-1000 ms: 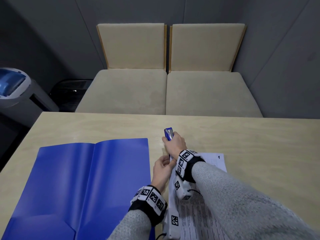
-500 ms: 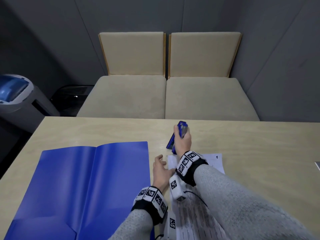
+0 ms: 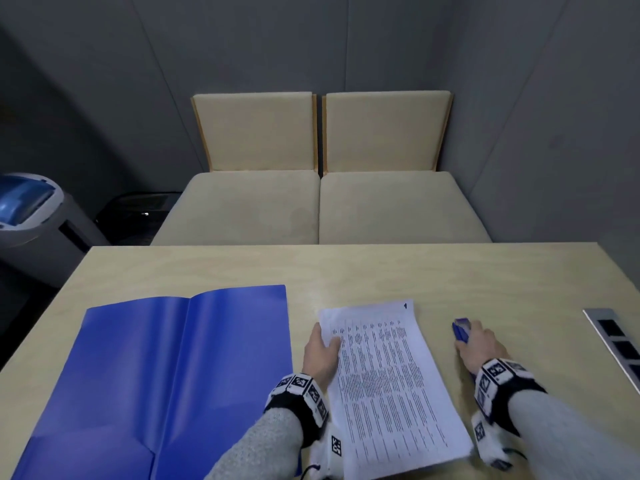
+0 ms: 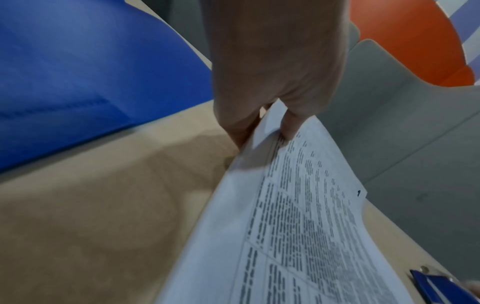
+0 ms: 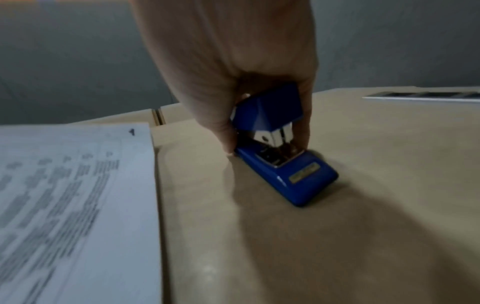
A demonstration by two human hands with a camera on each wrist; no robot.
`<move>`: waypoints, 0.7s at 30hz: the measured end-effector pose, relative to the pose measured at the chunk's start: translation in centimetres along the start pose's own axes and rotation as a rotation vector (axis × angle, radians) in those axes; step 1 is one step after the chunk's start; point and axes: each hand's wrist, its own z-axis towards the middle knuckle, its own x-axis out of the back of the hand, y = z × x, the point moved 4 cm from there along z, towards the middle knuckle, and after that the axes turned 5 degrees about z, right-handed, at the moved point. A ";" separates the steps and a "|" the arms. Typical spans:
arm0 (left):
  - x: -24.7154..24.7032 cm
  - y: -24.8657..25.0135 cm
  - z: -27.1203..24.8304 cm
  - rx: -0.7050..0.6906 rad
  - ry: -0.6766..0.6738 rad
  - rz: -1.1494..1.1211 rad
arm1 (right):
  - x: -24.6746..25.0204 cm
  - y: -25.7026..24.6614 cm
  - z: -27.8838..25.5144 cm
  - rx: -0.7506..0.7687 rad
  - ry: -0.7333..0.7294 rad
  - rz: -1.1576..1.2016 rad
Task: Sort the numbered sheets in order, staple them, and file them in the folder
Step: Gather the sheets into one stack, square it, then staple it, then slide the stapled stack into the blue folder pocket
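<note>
The printed sheets (image 3: 388, 382) lie in a stack on the table, the top one marked 1 at its far right corner. My left hand (image 3: 320, 351) pinches the stack's left edge near the far corner, thumb on top; in the left wrist view that edge of the sheets (image 4: 298, 216) is lifted between the fingers (image 4: 288, 127). My right hand (image 3: 479, 348) grips the blue stapler (image 3: 461, 330) to the right of the sheets. In the right wrist view the stapler (image 5: 285, 164) stands with its base on the table. The open blue folder (image 3: 166, 375) lies flat at the left.
A light wooden table (image 3: 346, 271) carries everything; a metal socket strip (image 3: 616, 344) is set in near its right edge. Two beige seats (image 3: 318, 206) stand beyond the far edge. A grey and blue bin (image 3: 27, 213) is at the left.
My right hand has carried the stapler from the sheets' far left corner to the table right of the stack. My left hand now pinches the stack's left edge.
</note>
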 end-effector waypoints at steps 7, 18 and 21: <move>3.0 4.8 -4.4 -0.087 0.039 -0.079 | 2.3 -3.2 -4.0 0.194 0.094 0.176; 14.8 4.7 -0.5 -0.163 0.122 -0.189 | -3.6 -13.1 -12.9 0.089 -0.889 0.927; 18.0 4.8 -2.3 -0.106 0.329 -0.081 | -6.0 -16.3 -13.1 0.091 -0.825 0.973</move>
